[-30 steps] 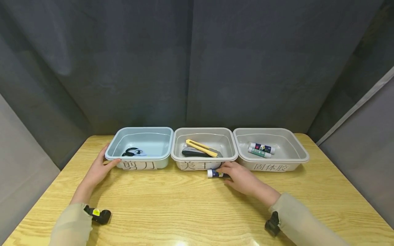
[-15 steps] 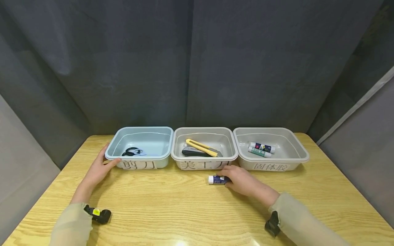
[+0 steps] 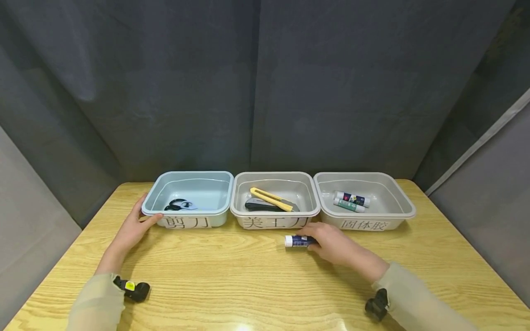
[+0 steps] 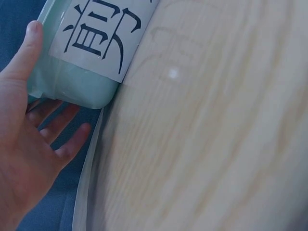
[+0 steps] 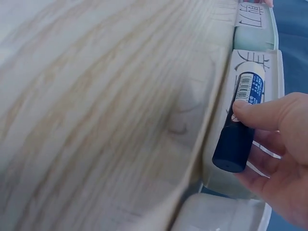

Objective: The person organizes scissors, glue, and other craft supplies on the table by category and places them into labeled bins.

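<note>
A glue stick [image 3: 299,241] with a white cap and dark blue body is pinched in my right hand [image 3: 331,243], in front of the middle bin. The right wrist view shows the thumb across its label and the glue stick [image 5: 240,115] raised off the table. My left hand [image 3: 134,225] rests at the front left corner of the light blue bin [image 3: 188,214], thumb against the rim. In the left wrist view the other fingers of the left hand [image 4: 29,130] lie loosely spread by the bin's side. Black-handled scissors [image 3: 178,204] lie inside this bin.
The grey middle bin [image 3: 275,214] holds a yellow utility knife [image 3: 271,199] and a black one [image 3: 261,205]. Two glue sticks [image 3: 352,198] lie in the grey right bin [image 3: 368,215]. The bins stand in a row on the wooden table [image 3: 232,276], before a dark curtain [image 3: 248,92].
My right hand has drawn the glue stick back from the middle bin's front and slightly to the right, uncovering the label. My left hand stays at the blue bin.
</note>
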Demonstrator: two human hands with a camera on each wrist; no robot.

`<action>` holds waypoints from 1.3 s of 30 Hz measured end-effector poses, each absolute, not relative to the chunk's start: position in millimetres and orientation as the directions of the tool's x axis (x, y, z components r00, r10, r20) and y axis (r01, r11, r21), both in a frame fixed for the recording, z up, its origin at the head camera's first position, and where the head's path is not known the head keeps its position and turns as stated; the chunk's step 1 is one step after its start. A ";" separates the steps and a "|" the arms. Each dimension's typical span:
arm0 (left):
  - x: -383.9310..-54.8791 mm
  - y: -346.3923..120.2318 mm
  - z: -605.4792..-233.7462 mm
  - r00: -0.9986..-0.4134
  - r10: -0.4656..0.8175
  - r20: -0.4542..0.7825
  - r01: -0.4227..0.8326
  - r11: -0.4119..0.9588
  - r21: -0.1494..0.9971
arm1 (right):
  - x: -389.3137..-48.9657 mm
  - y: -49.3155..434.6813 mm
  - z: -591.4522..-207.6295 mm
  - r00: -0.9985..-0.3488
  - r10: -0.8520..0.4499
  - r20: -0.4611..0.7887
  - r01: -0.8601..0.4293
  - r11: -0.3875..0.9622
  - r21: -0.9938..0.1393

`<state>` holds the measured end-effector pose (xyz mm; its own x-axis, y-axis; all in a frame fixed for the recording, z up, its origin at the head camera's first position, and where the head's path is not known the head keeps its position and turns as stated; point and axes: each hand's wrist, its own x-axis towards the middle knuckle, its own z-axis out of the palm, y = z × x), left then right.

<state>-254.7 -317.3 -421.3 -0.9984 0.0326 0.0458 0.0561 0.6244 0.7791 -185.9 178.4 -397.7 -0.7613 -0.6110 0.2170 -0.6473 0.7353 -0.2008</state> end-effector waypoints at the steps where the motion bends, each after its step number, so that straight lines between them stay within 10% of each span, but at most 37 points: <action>1: -254.8 -317.4 -421.5 -0.998 0.032 0.046 0.056 0.624 0.779 | -185.0 179.6 -396.0 -0.759 -0.613 0.218 -0.650 0.733 -0.200; 25: -255.8 -317.1 -424.2 -0.999 0.026 0.045 0.051 0.620 0.783 | -199.9 247.2 -330.4 -0.819 -0.481 0.313 -0.544 0.825 -0.153; 39: -257.3 -320.1 -425.2 -0.998 0.037 0.054 0.065 0.614 0.786 | -246.6 275.6 -354.0 -0.912 -0.364 0.187 -0.401 0.886 -0.232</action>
